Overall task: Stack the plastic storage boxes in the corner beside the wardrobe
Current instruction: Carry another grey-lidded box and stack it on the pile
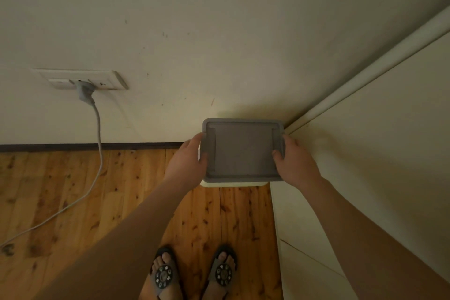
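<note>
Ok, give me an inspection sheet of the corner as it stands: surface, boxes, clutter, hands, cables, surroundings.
Surface: wooden plank floor, dark skirting along the wall.
Job's things: grey-lidded storage box in the corner, pale body showing beneath the lid; how many are stacked cannot be told.
Clutter: nothing seen.
Hands: left hand and right hand grip the lid's opposite sides.
Cables: grey cable runs from the wall socket down across the floor, left of the box.
Surroundings: cream wall; wardrobe at right; sandalled feet below.

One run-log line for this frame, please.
stage: placing | box: in corner by wardrobe | left hand: grips | right hand: grips
</note>
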